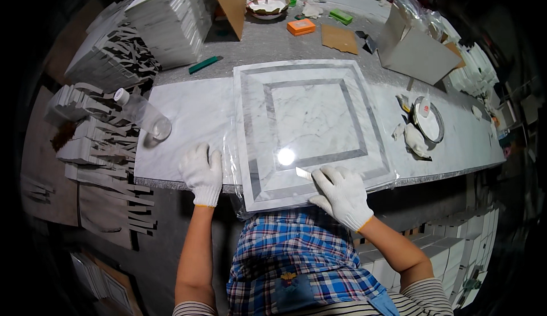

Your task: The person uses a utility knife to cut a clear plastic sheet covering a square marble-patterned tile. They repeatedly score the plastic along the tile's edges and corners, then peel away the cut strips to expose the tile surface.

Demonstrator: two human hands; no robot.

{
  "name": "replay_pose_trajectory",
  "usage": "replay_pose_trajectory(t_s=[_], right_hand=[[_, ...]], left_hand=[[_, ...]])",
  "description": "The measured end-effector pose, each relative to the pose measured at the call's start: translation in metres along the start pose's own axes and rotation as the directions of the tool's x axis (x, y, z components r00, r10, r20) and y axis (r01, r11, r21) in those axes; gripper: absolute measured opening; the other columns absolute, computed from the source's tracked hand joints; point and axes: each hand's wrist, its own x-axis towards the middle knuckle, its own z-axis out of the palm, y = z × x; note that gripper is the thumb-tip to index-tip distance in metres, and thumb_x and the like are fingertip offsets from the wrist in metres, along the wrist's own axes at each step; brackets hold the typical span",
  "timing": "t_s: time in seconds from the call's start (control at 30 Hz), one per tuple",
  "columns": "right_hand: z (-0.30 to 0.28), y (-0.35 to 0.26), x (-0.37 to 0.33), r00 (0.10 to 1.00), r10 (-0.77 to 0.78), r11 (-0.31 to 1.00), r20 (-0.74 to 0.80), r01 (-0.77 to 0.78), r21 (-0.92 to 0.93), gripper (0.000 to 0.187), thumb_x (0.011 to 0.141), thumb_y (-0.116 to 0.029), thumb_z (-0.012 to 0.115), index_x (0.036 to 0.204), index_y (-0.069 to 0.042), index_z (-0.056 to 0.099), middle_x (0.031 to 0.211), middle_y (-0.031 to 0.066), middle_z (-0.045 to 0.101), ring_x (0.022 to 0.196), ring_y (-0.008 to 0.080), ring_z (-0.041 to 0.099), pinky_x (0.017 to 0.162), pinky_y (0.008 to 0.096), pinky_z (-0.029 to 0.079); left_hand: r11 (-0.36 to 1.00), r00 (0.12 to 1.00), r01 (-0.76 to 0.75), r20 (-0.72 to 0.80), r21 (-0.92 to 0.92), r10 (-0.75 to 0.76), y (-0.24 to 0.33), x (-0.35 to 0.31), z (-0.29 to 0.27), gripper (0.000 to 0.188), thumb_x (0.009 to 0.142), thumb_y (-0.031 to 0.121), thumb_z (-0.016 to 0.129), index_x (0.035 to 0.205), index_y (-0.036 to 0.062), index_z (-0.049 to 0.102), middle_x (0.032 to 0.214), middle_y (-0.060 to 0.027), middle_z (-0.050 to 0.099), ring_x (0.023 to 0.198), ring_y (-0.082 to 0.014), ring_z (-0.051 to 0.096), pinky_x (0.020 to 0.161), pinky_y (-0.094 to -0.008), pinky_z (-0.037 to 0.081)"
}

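A square marble tile (310, 116) with grey inlaid bands lies in front of me on the table, its near edge at my apron. In a white knit glove, my right hand (343, 196) is closed on a small flat blade (303, 173) over the tile's near band. The blade's pale tip sticks out past the fingers; its handle is hidden. My left hand (201, 173), gloved too, rests on the table's near edge left of the tile, thumb apart from the fingers and holding nothing. Thin clear plastic (229, 151) shows along the tile's left side.
Left stands a clear bottle (145, 113), beyond it a green-handled cutter (205, 64). A bowl of white paste (428, 121) with crumpled rags sits right. Behind are an orange box (301, 27), a green block (341, 16), a carton (419, 48) and stacked tiles (165, 22).
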Motion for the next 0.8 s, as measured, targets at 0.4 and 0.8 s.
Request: replay_pose_trajectory(t_s=[0.4, 0.8], right_hand=[[0.019, -0.006, -0.027, 0.981, -0.083, 0.996, -0.177, 0.088, 0.021, 0.039, 0.081, -0.014, 0.073, 0.119, -0.010, 0.067, 0.107, 0.0075, 0.068, 0.086, 0.0263, 0.066, 0.070, 0.0409, 0.053], [0.014, -0.030, -0.040, 0.991, -0.028, 0.933, -0.129, 0.073, 0.352, 0.023, 0.085, -0.015, 0.073, 0.108, -0.011, 0.073, 0.093, 0.0084, 0.074, 0.080, 0.0300, 0.071, 0.070, 0.0424, 0.055]], left_hand=[[0.998, 0.998, -0.056, -0.034, 0.041, 0.058, -0.005, -0.003, 0.004, 0.029, 0.086, 0.030, 0.074, 0.105, 0.0080, 0.075, 0.112, -0.0145, 0.073, 0.097, -0.0367, 0.064, 0.090, -0.0498, 0.049], [0.999, 0.991, -0.005, 0.137, 0.045, -0.001, 0.003, 0.004, -0.003, 0.024, 0.090, 0.030, 0.068, 0.097, 0.0074, 0.074, 0.090, -0.0178, 0.071, 0.083, -0.0409, 0.065, 0.078, -0.0526, 0.050]])
